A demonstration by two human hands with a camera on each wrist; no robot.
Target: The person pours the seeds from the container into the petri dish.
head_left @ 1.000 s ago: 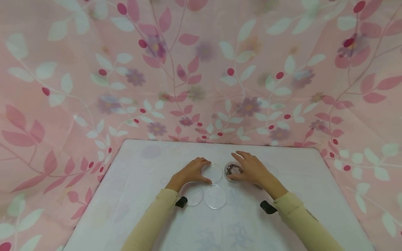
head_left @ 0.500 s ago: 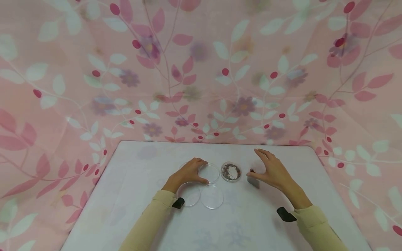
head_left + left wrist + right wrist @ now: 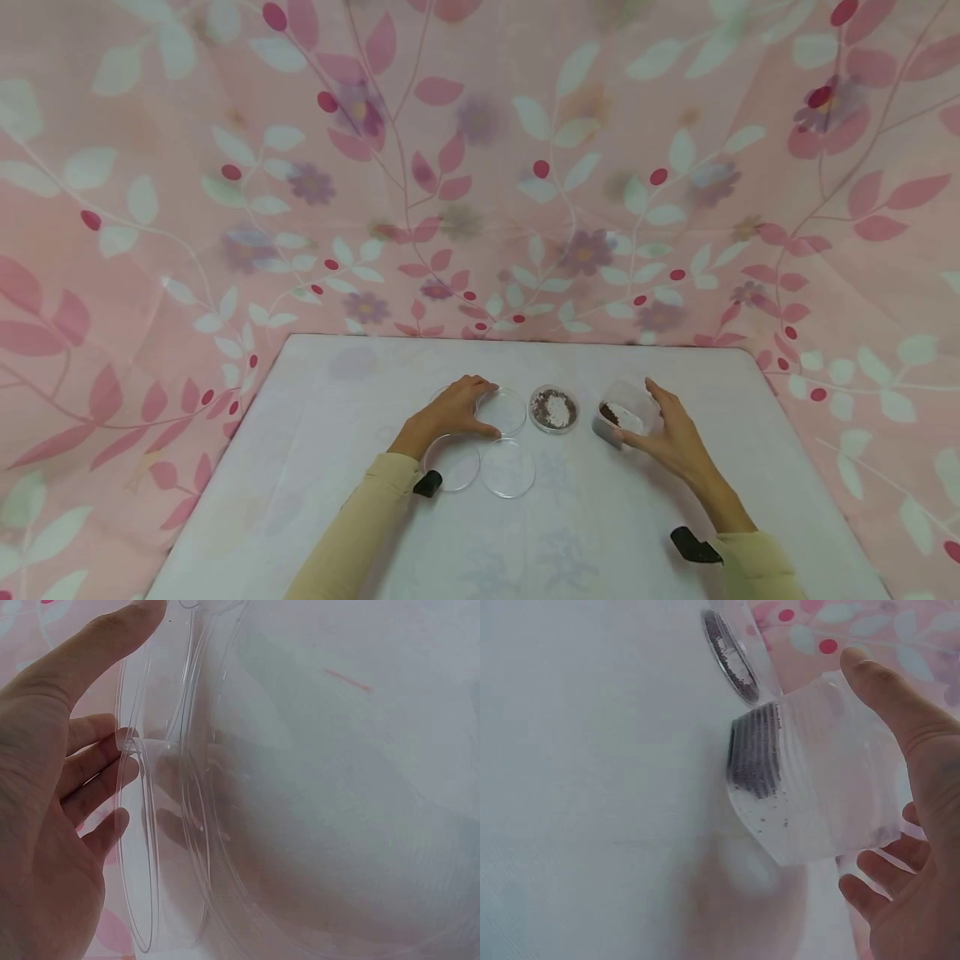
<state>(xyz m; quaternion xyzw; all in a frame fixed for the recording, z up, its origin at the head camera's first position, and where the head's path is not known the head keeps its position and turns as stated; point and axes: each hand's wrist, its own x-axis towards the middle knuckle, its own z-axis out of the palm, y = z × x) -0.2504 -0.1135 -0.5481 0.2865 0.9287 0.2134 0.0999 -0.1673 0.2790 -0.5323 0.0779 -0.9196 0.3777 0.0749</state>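
Observation:
My left hand [image 3: 483, 410] grips the rim of a clear empty petri dish [image 3: 504, 412] on the white table [image 3: 360, 375]. In the left wrist view the thumb and fingers [image 3: 90, 765] bracket that dish's edge [image 3: 146, 847]. Just right of it sits a petri dish with brown and white powder [image 3: 553, 409], also visible as the powder dish [image 3: 731, 649]. My right hand [image 3: 643, 417] holds a small clear plastic container [image 3: 615, 412] holding brown and white powder. The thumb [image 3: 885, 690] lies on the container [image 3: 810, 787], with the fingers on its other side.
Two more clear empty dishes [image 3: 452, 464] [image 3: 507, 468] lie in front of my left hand. A pink leaf-patterned cloth [image 3: 480, 167] hangs behind and to both sides of the table. Black wrist mounts [image 3: 693, 546] sit on both sleeves.
My right hand left the powder dish, moved right, and now holds the plastic container. The left hand stayed on the clear dish.

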